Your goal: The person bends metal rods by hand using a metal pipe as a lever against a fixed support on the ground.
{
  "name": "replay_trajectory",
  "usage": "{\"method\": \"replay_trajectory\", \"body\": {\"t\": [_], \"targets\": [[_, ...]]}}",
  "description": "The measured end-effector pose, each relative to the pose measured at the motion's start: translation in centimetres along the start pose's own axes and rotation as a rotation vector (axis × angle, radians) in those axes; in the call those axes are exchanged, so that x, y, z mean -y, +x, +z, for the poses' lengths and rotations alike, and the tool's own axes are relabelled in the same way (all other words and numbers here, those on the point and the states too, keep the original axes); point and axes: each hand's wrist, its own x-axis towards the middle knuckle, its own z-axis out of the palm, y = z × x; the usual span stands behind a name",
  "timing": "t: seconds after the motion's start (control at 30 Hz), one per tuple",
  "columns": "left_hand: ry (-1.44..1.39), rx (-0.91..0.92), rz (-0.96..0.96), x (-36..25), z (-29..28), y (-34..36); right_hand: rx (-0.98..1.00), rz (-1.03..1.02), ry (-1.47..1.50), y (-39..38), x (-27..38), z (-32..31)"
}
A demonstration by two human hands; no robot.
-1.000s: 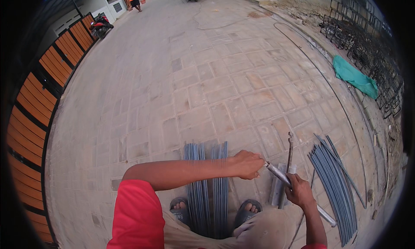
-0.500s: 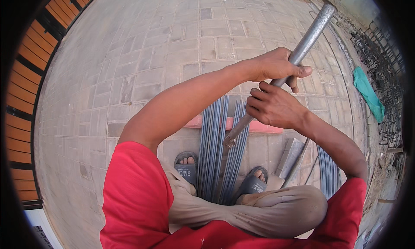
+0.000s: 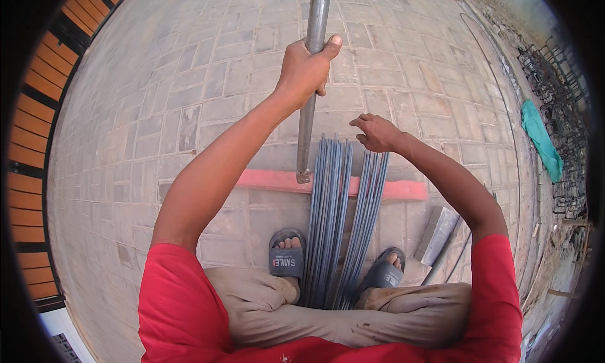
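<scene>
My left hand (image 3: 305, 68) is closed round a grey metal pipe (image 3: 307, 130), held steeply out in front of me. The pipe's upper end runs out of the picture; its lower end is over a pink painted bar (image 3: 268, 180) on the ground. Nothing is in my right hand (image 3: 378, 133), its fingers apart, just beyond the far ends of the thin steel rods (image 3: 329, 205). Those rods lie in two bunches across the pink bar, between my sandalled feet (image 3: 287, 254).
On the right a grey metal block (image 3: 438, 236) rests beside a slanting bar (image 3: 442, 253). Farther right lie a green cloth (image 3: 541, 139) and a heap of bent dark metal pieces (image 3: 567, 120). An orange slatted gate (image 3: 31, 202) borders the paving (image 3: 145, 111) on the left.
My right hand has let go of the pipe and moved down toward the rod ends. The pipe, still in my left hand, has swung left and stands more upright.
</scene>
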Motion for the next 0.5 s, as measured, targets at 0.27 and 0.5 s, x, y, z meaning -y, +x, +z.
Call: {"method": "replay_trajectory", "body": {"t": [0.27,0.5], "targets": [[-0.032,-0.175,0.067,2.5,-2.1,-3.9,-0.015,0.073,0.22,5.3,0.7,4.0],[-0.102,-0.209,0.066,4.1,-2.5,-7.7,-0.116,0.011,0.228,5.7,1.7,8.1]]}}
